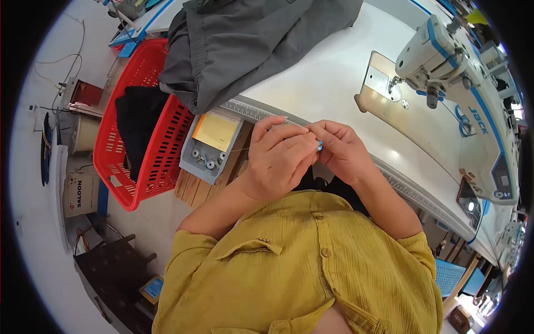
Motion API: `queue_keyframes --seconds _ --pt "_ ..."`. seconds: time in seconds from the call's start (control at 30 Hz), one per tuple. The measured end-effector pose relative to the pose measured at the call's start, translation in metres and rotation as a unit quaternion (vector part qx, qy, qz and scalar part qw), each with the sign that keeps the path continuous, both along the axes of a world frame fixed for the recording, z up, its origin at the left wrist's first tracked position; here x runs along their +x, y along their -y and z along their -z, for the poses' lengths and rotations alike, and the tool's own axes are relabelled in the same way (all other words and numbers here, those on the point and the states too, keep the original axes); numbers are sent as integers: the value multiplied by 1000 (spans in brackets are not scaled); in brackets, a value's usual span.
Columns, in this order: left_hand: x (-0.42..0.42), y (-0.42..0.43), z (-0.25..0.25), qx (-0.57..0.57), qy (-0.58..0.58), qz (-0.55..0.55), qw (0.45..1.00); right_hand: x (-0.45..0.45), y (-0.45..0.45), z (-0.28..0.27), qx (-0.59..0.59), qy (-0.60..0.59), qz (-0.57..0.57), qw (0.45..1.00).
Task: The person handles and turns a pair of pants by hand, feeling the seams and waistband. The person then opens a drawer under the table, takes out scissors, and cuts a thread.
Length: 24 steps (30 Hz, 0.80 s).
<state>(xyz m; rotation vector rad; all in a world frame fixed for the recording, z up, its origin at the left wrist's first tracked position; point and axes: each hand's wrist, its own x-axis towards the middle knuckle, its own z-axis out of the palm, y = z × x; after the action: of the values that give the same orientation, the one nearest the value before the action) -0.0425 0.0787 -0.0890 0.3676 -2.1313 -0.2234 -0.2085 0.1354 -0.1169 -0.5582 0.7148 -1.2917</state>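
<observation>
My left hand (pixel 281 158) and my right hand (pixel 340 150) meet in front of my chest, near the table's front edge. Between their fingertips shows a small blue object (pixel 320 146), mostly covered by the fingers. The right thumb and fingers are pinched on it. The left fingers are curled and pressed together beside it; what they hold, if anything, is hidden. A thin thread-like line runs from the left hand toward an open grey drawer (pixel 209 173), which holds a yellow pad (pixel 215 131) and several small bobbins (pixel 210 164).
Grey trousers (pixel 245 50) lie on the white table (pixel 328 72). A JACK sewing machine (pixel 478 119) stands at the right, with blue scissors (pixel 464 123) beside it. At the left, a red basket (pixel 161 150) holds black cloth (pixel 139 119). A dark stool (pixel 114 273) stands lower left.
</observation>
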Motion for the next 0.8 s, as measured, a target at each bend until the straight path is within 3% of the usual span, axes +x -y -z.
queue_keyframes --seconds 0.1,0.17,0.2,0.27,0.3,0.37,0.43,0.5,0.53,0.6,0.67,0.8 --pt "1 -2 -10 48 0 -6 999 -1 2 7 -29 77 -6 997" --pt "9 1 -3 133 -100 -29 986 0 6 7 -30 97 -8 995" --pt "13 1 0 134 -97 -35 986 1 9 5 -30 114 -8 993" --pt "24 0 2 420 -213 -32 882 5 14 3 -31 149 -10 988" --pt "30 -1 3 420 -212 -40 882 8 16 2 -29 153 -17 988" --pt "40 0 3 554 -81 16 828 11 20 -2 -34 149 -32 988" --pt "48 4 2 664 49 79 742 11 27 -6 -44 140 -43 988" --pt "57 8 9 562 28 44 825 10 33 -8 -42 165 -33 985" --pt "62 9 13 562 30 48 825 9 35 -8 -34 192 -19 981" --pt "67 14 18 615 -178 48 767 5 37 -7 -21 244 12 969" --pt "59 16 14 606 -295 4 739 -5 37 -1 -21 255 30 966" --pt "79 42 20 566 -362 41 740 -34 22 11 -13 272 87 958"
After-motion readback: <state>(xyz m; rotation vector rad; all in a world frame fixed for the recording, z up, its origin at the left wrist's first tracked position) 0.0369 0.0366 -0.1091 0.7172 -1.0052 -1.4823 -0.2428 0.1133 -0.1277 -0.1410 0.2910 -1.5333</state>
